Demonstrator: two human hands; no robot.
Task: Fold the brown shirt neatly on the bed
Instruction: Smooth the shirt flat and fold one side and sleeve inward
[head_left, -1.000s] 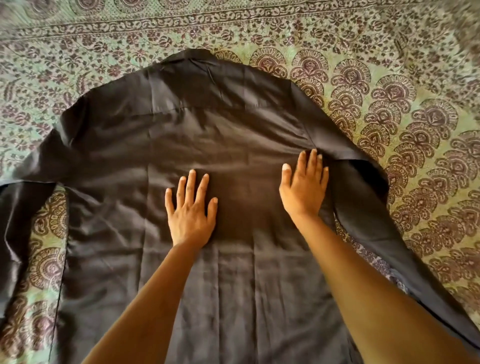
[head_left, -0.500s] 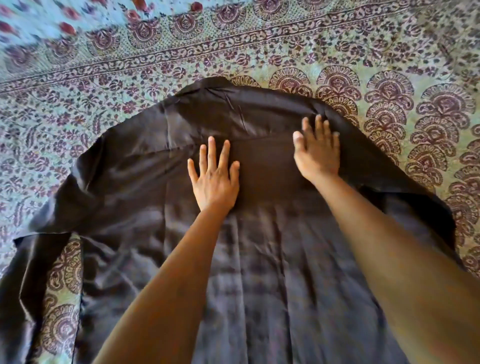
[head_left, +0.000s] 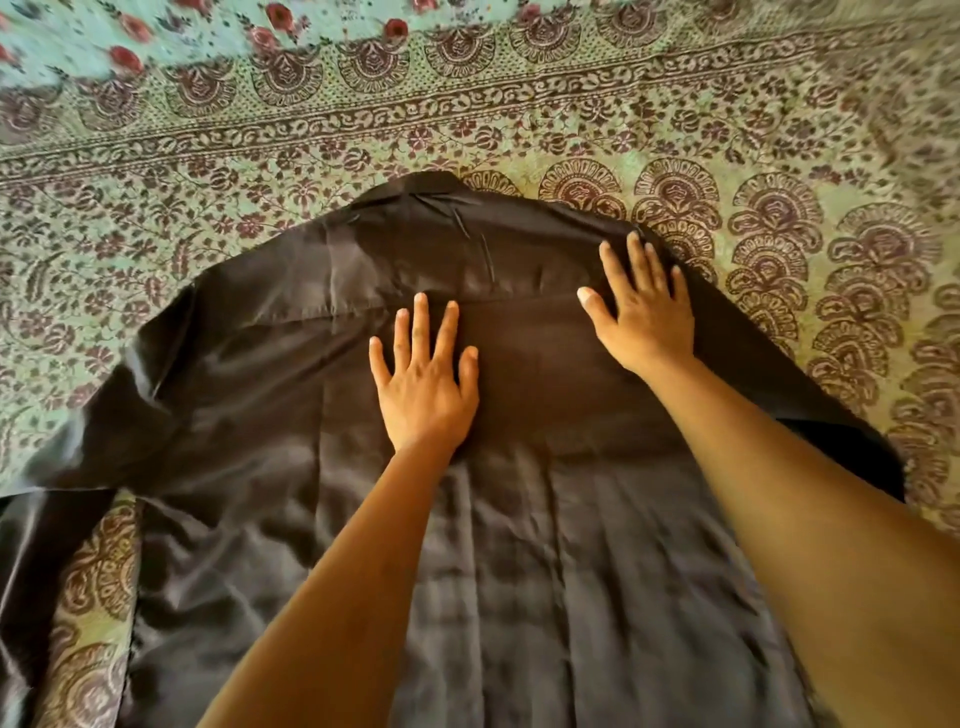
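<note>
Smoothing is proceeding: we are pressing our left hand (head_left: 423, 384), fingers spread, on the brown shirt (head_left: 260, 389) at mid-back and our right hand (head_left: 644, 317), equally flat, near its far right shoulder, evidently flattening it on the patterned bed (head_left: 519, 119) before folding.

brown shirt (head_left: 270, 415) spread on bed (head_left: 727, 130), left hand (head_left: 423, 384), right hand (head_left: 647, 312) pressing flat

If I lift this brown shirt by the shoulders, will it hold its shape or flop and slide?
Probably floppy: the brown shirt lies in soft creases and its sleeve drapes limp. Its sheen suggests smooth cloth that may slide on the bedsheet. It looks thin and light, creasing near the flat left hand and right hand.
</note>
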